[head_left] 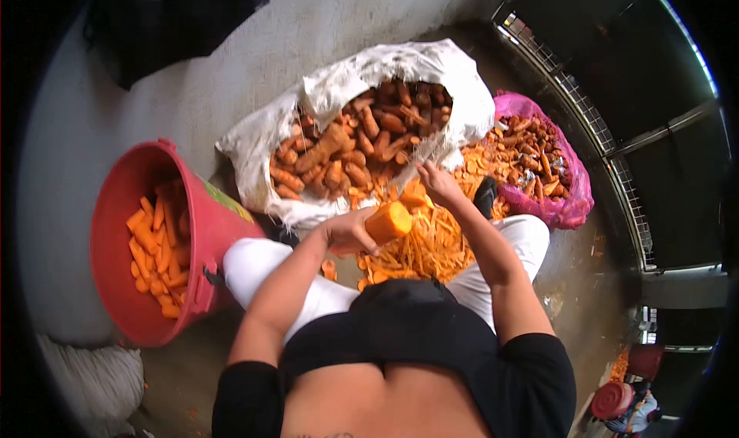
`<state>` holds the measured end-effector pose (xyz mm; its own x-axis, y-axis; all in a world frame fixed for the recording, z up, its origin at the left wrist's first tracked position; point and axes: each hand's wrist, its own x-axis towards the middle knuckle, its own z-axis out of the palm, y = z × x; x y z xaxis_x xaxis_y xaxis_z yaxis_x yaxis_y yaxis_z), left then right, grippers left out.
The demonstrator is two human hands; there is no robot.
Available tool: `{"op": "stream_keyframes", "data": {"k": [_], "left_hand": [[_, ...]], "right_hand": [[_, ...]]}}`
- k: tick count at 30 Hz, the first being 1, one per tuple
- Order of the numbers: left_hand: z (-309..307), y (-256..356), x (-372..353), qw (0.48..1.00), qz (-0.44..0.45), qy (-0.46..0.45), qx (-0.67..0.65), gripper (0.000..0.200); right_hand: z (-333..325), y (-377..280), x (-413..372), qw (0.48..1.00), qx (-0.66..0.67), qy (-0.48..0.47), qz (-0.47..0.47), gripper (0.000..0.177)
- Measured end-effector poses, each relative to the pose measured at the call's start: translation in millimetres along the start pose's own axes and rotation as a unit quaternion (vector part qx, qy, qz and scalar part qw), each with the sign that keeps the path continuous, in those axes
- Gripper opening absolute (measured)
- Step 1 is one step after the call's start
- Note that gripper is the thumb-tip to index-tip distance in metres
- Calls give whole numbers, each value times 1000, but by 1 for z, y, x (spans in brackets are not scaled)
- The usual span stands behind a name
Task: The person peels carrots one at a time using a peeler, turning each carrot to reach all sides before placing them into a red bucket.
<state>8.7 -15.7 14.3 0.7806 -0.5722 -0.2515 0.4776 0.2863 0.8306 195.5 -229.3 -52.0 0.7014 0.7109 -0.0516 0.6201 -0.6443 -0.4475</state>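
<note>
A thick peeled carrot [389, 222] is in my left hand [350, 232], its cut end facing right. My right hand [436, 182] is raised beside the opening of a white sack [269, 122]; its fingers are too small and blurred to tell what they hold, if anything. Unpeeled carrots [369, 124] fill the sack. Below and between my hands lies a heap of orange peelings [423, 245] on the floor, between my knees.
At the left, a red bucket [219, 215] holds peeled carrots [158, 253]. A pink net bag [573, 199] with carrot pieces stands at the right. A grey sack [96, 380] lies lower left. A person [639, 411] is far off at the lower right.
</note>
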Motion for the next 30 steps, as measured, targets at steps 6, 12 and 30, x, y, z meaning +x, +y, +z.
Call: {"op": "stream_keyframes", "data": {"k": [6,12,30], "left_hand": [[-24,13,0,983,84,111,122,53],[-18,3,11,903,237,248,257,52],[-17,-2,15,584,193,508,603,53]], "right_hand": [[17,58,-56,982,36,-84,168,56],[4,-7,-69,943,264,69,193,45],[-9,-145,-81,955,282,76,51,32]]}}
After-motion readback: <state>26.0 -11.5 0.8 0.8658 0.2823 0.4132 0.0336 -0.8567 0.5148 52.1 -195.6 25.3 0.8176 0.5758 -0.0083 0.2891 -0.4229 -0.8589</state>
